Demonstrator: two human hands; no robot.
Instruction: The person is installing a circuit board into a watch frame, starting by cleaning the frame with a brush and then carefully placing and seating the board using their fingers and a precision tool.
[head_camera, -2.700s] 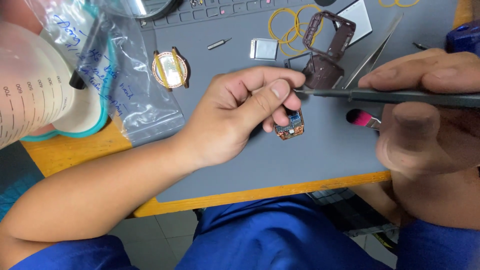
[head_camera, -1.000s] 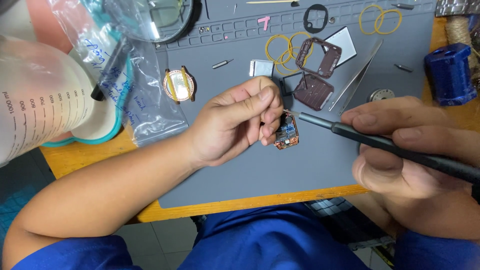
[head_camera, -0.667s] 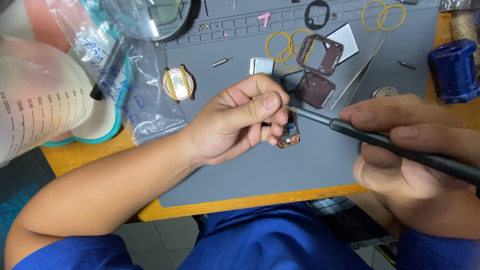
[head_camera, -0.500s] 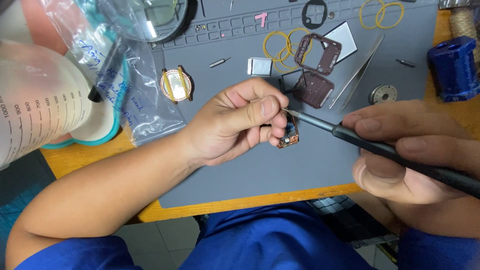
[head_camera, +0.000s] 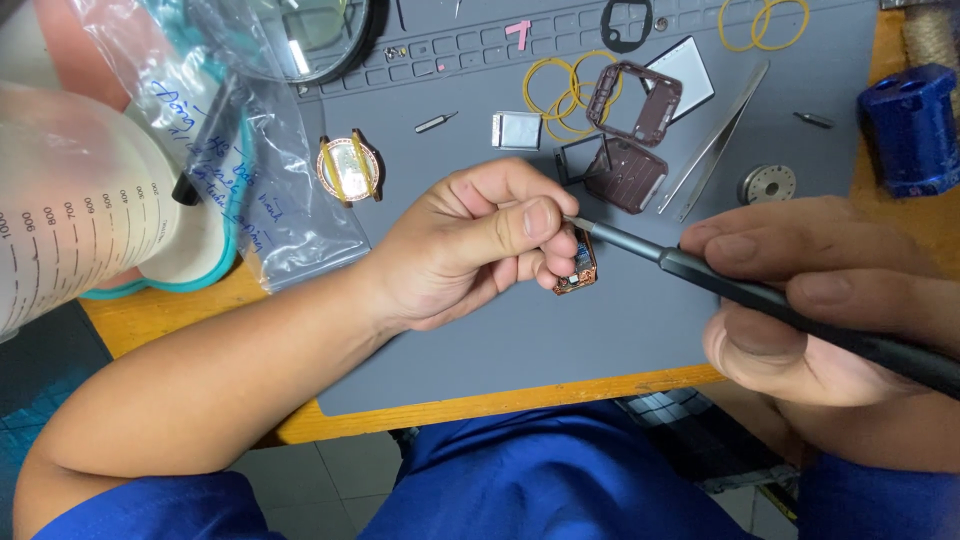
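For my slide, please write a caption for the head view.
Left hand holds a small circuit board while right hand applies a screwdriver.

The left hand (head_camera: 470, 245) lies curled, thumb pressed over the bent fingers in a pinch, its bare forearm running down to the lower left. The right hand (head_camera: 830, 300) comes in from the right, fingers and thumb closed in a pen-like grip, palm turned leftward.

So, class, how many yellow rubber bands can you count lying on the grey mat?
About 4: two overlapping yellow rubber bands beside the brown frame, two at the top edge; overlaps may hide more.
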